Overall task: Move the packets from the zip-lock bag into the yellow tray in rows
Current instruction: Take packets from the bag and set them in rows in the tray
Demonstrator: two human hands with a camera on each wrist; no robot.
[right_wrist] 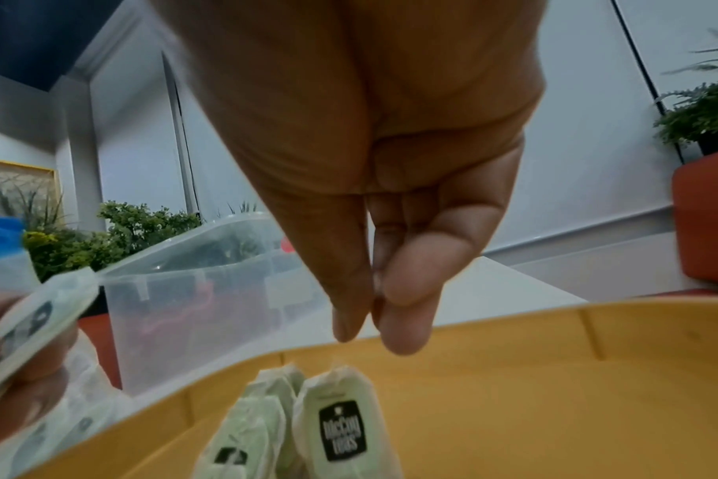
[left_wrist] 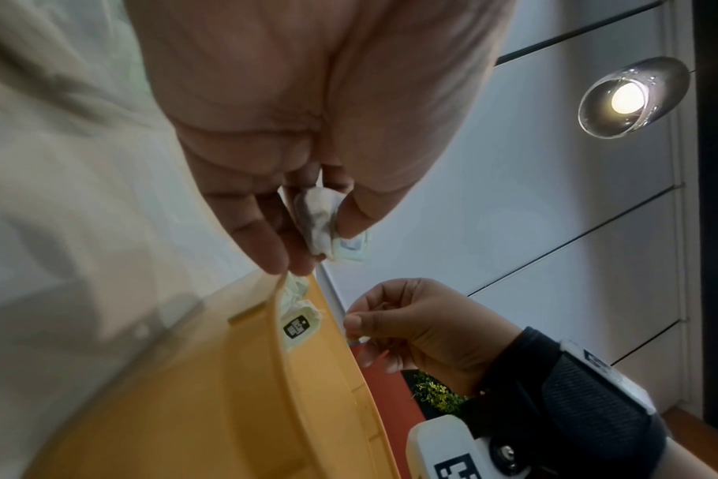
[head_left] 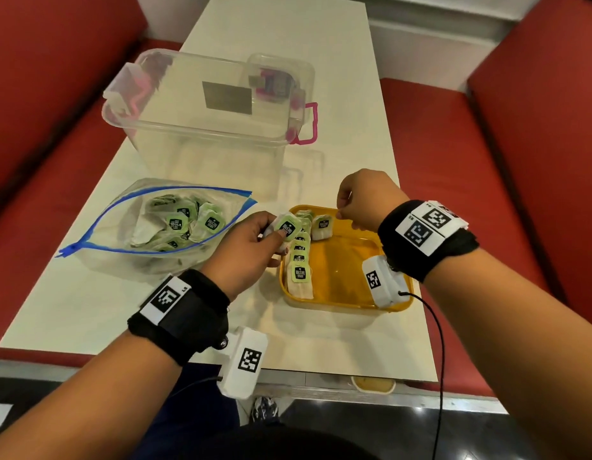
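The open zip-lock bag (head_left: 98, 227) lies at the left of the table with several green-labelled tea packets (head_left: 178, 224) inside. To its right stands the yellow tray (head_left: 347, 270), with a row of packets (head_left: 299, 257) along its left side and one packet (head_left: 321, 227) beginning a second row at the far end. My left hand (head_left: 274, 232) pinches one packet (head_left: 286, 227) over the tray's left rim; the left wrist view shows that packet (left_wrist: 316, 223) between thumb and fingers. My right hand (head_left: 342, 212) hovers over the tray's far end, thumb and finger pressed together with nothing seen between them (right_wrist: 365, 324).
A clear plastic storage box (head_left: 208, 104) with pink handles stands behind the bag and tray. Red bench seats (head_left: 454, 144) flank the cream table (head_left: 188, 310). A black cable hangs off my right wrist past the table's near edge.
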